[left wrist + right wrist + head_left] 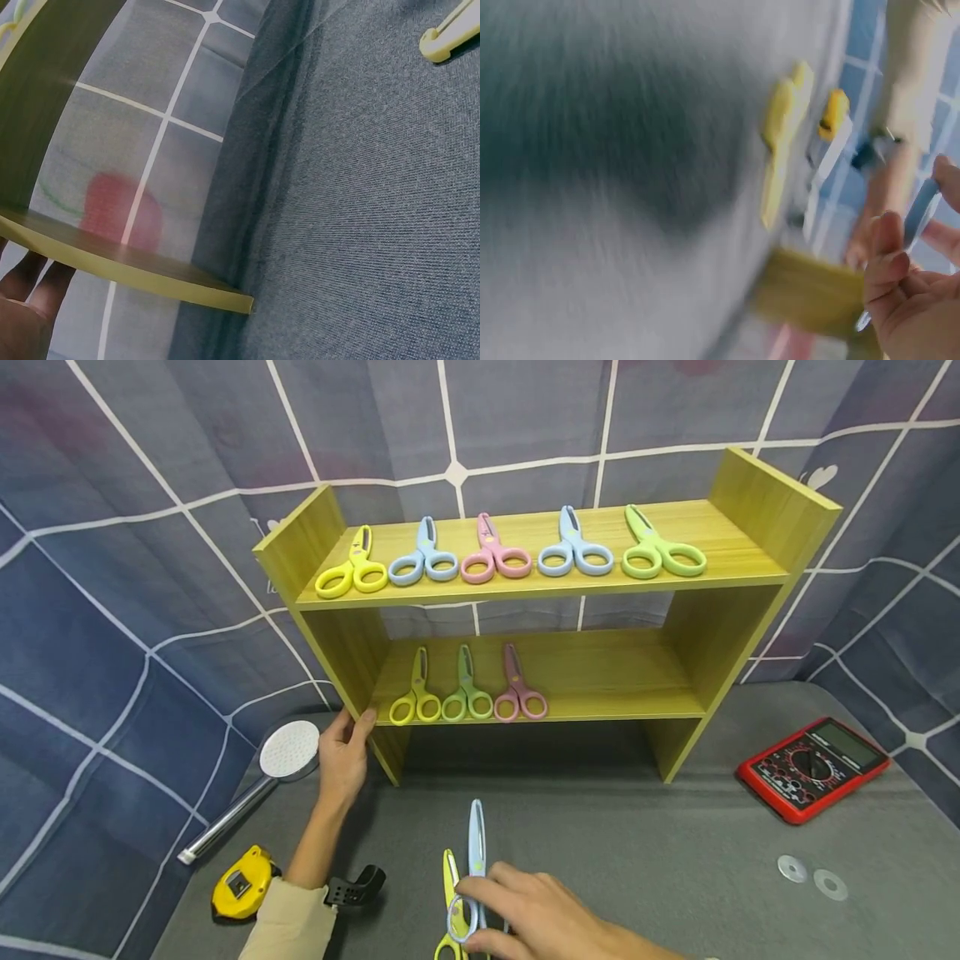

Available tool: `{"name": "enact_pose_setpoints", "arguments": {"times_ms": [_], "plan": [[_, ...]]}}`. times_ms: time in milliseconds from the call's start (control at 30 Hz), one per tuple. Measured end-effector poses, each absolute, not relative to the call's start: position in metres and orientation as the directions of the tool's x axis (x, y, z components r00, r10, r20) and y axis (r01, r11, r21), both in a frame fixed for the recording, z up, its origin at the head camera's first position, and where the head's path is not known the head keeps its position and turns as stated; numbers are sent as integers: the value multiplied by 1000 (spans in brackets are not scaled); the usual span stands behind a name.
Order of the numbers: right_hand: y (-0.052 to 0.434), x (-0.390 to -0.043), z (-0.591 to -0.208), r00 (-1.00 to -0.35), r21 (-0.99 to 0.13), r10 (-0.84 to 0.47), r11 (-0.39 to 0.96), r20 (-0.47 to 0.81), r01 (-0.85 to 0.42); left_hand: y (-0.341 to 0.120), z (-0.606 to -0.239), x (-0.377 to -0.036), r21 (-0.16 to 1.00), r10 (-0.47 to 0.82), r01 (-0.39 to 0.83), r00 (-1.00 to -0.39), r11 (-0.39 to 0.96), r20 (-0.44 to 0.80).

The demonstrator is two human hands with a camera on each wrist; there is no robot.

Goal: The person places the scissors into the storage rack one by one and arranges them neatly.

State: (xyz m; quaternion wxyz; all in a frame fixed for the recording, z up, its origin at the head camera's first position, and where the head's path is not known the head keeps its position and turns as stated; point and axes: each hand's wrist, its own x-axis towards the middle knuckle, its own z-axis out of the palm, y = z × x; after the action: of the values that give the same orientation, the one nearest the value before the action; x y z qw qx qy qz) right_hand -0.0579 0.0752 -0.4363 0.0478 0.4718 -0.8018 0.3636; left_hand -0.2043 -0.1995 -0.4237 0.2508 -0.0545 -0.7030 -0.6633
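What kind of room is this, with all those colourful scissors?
Probably a staged sorting or recording setup, not a home: a grid-patterned cloth backdrop hangs behind a grey-covered table, and a small wooden shelf shows children's scissors in neat rows.

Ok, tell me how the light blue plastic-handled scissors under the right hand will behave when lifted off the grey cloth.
The light blue plastic-handled scissors look small with chunky handles, so probably light and stiff. The right hand has fingers at one handle loop, so the closed blades may swing or hang down once lifted. Lying flat on the grey cloth, they are unlikely to roll or slide.
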Motion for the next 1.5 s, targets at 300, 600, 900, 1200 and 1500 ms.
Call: {"name": "enact_pose_setpoints", "arguments": {"times_ms": [300,600,900,1200,1500], "plan": [[126,-82,-382,-631,-537,-504,338,590,-773,-201,-422,-202,906,-252,403,-871,126,422],[165,-112,-346,-855,-677,-432,541,286,-499,-200,-425,-203,909,-244,397,-876,128,417],[176,-130,-336,-883,-502,-332,730,333,-464,-199,-423,-203,901,-257,416,-864,124,434],[169,-159,-336,-868,-437,-247,784,432,-440,-200,-423,-205,903,-273,408,-861,134,429],[162,-172,-339,-877,-461,-235,777,420,-429,-199,-423,-205,907,-266,399,-867,134,421]]}}
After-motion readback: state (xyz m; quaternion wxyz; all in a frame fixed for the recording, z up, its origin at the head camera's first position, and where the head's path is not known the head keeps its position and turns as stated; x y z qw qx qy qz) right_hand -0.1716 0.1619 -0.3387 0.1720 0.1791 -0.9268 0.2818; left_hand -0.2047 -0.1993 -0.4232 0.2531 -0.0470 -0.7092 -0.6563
